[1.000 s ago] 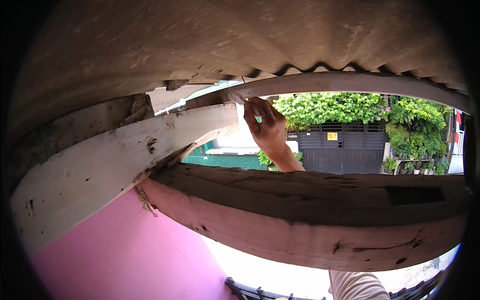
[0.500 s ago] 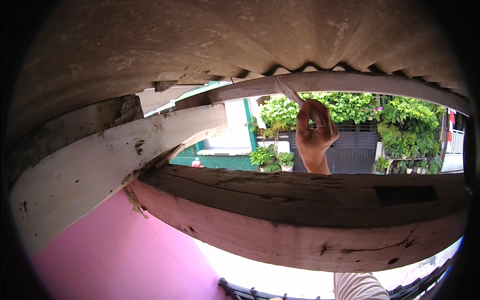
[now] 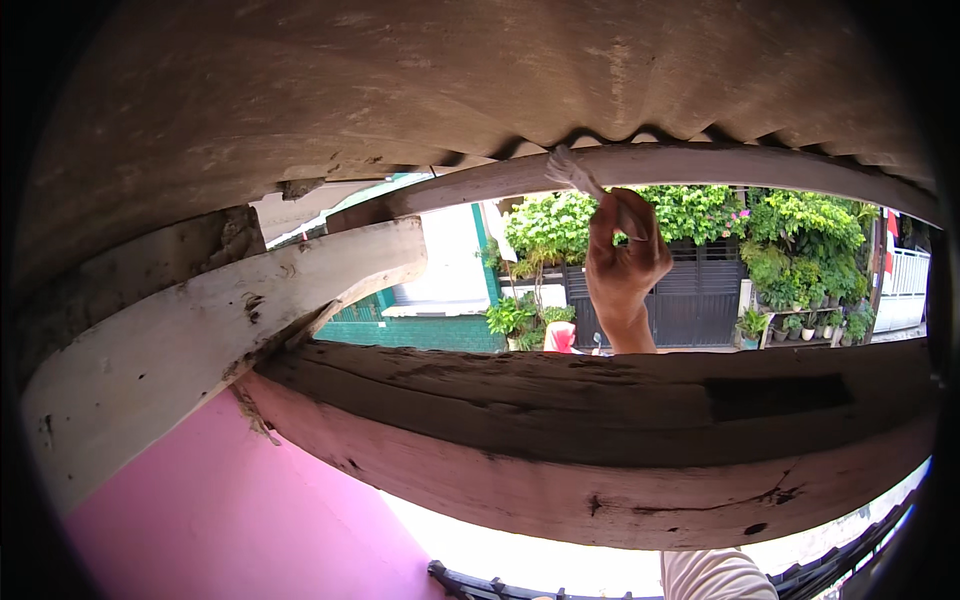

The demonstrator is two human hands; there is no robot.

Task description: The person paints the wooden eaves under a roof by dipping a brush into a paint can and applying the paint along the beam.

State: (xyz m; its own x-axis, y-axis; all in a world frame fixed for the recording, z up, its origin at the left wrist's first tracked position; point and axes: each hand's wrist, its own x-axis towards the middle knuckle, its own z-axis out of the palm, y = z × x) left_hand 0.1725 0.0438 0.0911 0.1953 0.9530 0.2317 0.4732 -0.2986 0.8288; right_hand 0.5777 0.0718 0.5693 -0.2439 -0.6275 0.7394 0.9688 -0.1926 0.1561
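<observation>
My right hand [image 3: 630, 258] is raised beyond the thick wooden beam [image 3: 520, 400]. Its fingers are closed in a pinch around a small paintbrush [image 3: 574, 170] with whitish, frayed bristles. The bristles point up and left, over the face of the long narrow fascia board [image 3: 700, 165] under the roof's wavy edge; whether they touch it I cannot tell. Part of my right forearm is hidden behind the thick beam, and a light striped sleeve [image 3: 715, 575] shows below it. My left hand is out of the picture.
Corrugated roofing [image 3: 480, 80] hangs low overhead. A whitish slanting beam [image 3: 220, 300] meets the thick beam at left, above a pink wall [image 3: 240, 500]. Dark metal railing [image 3: 480, 585] runs below. Across the street are plants [image 3: 800, 250], a dark gate [image 3: 700, 300] and a red-and-white shape [image 3: 560, 337].
The view has shifted slightly, with the beams and street sliding left. My right hand keeps its pinch on the paintbrush, its bristles still by the board. A red-and-white shape outside has moved right.
</observation>
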